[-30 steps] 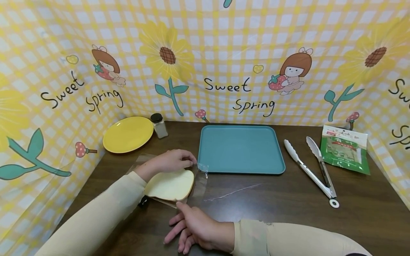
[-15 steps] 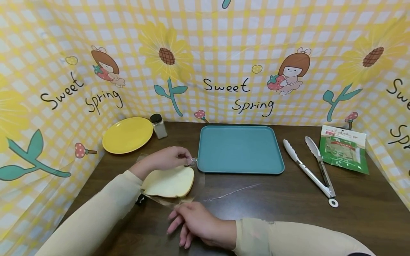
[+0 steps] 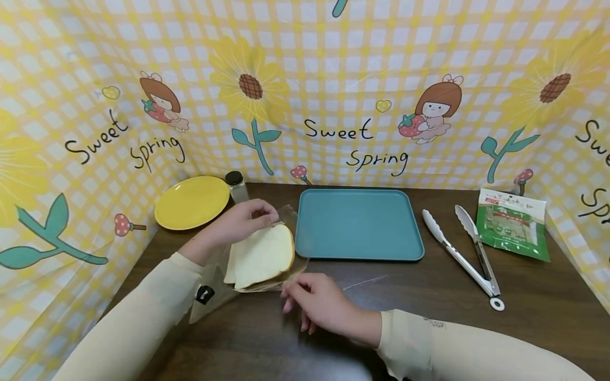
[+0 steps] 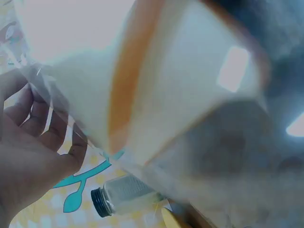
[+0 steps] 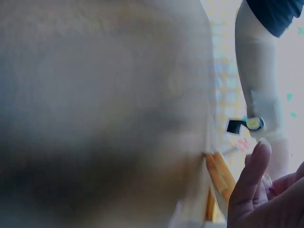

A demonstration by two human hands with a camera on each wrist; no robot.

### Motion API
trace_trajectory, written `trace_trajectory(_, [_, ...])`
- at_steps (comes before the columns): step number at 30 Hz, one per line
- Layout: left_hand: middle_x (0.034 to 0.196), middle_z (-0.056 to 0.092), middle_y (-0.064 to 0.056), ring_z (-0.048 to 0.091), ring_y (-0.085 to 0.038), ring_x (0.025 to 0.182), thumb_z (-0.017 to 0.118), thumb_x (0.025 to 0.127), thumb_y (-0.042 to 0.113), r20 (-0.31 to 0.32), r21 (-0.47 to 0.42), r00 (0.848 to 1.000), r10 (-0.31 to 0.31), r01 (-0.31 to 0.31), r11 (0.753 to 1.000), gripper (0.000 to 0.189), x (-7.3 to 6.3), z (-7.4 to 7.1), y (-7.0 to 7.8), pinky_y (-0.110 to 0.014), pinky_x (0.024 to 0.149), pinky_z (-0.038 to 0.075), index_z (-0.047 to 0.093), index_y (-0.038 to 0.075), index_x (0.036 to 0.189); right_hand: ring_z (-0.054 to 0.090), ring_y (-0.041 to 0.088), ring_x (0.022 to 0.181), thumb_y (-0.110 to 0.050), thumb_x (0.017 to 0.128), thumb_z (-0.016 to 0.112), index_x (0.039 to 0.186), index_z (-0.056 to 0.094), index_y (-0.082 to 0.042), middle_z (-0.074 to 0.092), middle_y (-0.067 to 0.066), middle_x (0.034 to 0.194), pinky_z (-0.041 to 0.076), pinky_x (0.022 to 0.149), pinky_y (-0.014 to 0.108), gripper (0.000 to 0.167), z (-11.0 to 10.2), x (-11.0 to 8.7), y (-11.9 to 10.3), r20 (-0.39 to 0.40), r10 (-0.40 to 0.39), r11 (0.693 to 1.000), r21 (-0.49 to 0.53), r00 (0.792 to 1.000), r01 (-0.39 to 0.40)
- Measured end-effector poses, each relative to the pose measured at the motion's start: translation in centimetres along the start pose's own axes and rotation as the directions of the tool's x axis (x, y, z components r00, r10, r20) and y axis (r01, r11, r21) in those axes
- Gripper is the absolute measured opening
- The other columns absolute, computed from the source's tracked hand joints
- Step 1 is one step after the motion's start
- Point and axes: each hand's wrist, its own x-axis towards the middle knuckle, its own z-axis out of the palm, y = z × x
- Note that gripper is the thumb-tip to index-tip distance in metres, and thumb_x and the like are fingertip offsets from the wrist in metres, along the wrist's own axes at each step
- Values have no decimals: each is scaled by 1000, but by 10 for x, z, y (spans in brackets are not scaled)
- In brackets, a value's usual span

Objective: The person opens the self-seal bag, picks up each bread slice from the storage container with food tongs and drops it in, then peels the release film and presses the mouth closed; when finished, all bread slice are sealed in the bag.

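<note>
Slices of white bread [image 3: 262, 254] with a brown crust lie in a clear plastic bag [image 3: 208, 309], tilted up off the table. At the bag's far edge, my left hand [image 3: 244, 221] pinches the film between thumb and fingers. My right hand [image 3: 329, 307] pinches the near right corner of the bag, its other fingers hanging loosely. In the left wrist view, two bread slices [image 4: 175, 80] show through the film, and my left hand [image 4: 38, 147] is at its edge. Bread crusts [image 5: 219, 175] appear beside my right hand [image 5: 266, 199] in the right wrist view.
A teal tray [image 3: 357, 225] lies just right of the bag. Behind my left arm are a yellow plate [image 3: 193, 202] and a black-lidded jar [image 3: 239, 192]. White-tipped tongs [image 3: 464, 259] and a green packet [image 3: 512, 225] are at the right. A thin clear strip [image 3: 366, 282] lies on the table.
The bag and bread have risen and tilted, shifting right towards the tray. My left hand has moved up and back; my right hand has come to grip the bag's corner and moved right.
</note>
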Motion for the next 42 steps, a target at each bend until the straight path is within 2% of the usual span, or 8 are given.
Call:
trace_trajectory(6, [121, 72, -5, 64, -23, 103, 60, 109, 47, -103, -54, 994, -24, 18, 998, 35, -8, -12, 5, -36, 89, 56, 70, 18, 126, 60, 12, 45, -32, 112, 58, 107, 76, -5, 82, 10, 90, 56, 43, 33, 33, -26, 0, -15, -19, -34, 999, -24, 999, 33])
trace_trajectory(13, [120, 76, -10, 66, -21, 102, 60, 111, 40, -198, -91, 980, 8, -26, 996, 33, -24, -26, 18, -26, 87, 55, 70, 12, 124, 59, 11, 46, -33, 112, 57, 109, 79, -11, 82, 6, 89, 56, 47, 32, 31, -59, -4, -33, -16, -18, 995, -95, 1000, 17])
trace_trajectory(22, [122, 72, -12, 70, -6, 100, 59, 112, 37, -254, -161, 967, 11, -53, 986, 34, -38, -32, 26, -22, 89, 59, 69, 9, 128, 59, 15, 48, -30, 112, 59, 105, 80, -11, 80, 11, 86, 53, 47, 33, 30, -89, -15, -49, -58, -114, 971, -216, 992, 99])
trace_trajectory(27, [116, 73, 0, 69, -6, 100, 59, 112, 34, -275, -175, 961, 38, -89, 981, 34, -45, -32, 30, -20, 88, 58, 69, 7, 129, 61, 18, 52, -30, 111, 61, 96, 78, -15, 76, 3, 79, 51, 47, 32, 28, -97, -22, -57, -101, -193, 937, -315, 976, 153])
trace_trajectory(32, [105, 72, 13, 70, -8, 98, 61, 111, 32, -298, -184, 952, 71, -130, 974, 32, -54, -32, 38, -17, 84, 55, 69, 4, 126, 63, 16, 54, -23, 110, 63, 96, 78, -16, 75, 3, 78, 51, 49, 29, 22, -103, -31, -64, -133, -309, 887, -398, 942, 235])
trace_trajectory(36, [108, 72, 7, 70, -7, 98, 61, 111, 27, -316, -201, 942, 117, -187, 962, 28, -63, -33, 48, -17, 85, 57, 68, 3, 124, 63, 10, 55, -21, 110, 63, 95, 78, -17, 73, -1, 75, 53, 52, 28, 21, -109, -42, -76, -137, -402, 830, -471, 905, 298])
trace_trajectory(39, [106, 70, 5, 69, -9, 95, 61, 111, 22, -348, -218, 925, 154, -240, 946, 24, -70, -34, 57, -17, 82, 57, 68, 2, 121, 61, 6, 56, -19, 109, 64, 94, 77, -19, 71, -8, 74, 52, 52, 27, 20, -114, -51, -87, -140, -487, 766, -542, 862, 345])
trace_trajectory(42, [100, 68, 6, 67, -11, 93, 60, 111, 17, -385, -227, 903, 190, -292, 929, 18, -75, -36, 68, -18, 79, 56, 68, 3, 117, 60, 3, 57, -15, 107, 66, 94, 77, -18, 69, -11, 74, 52, 52, 25, 18, -119, -59, -99, -151, -588, 691, -604, 795, 397])
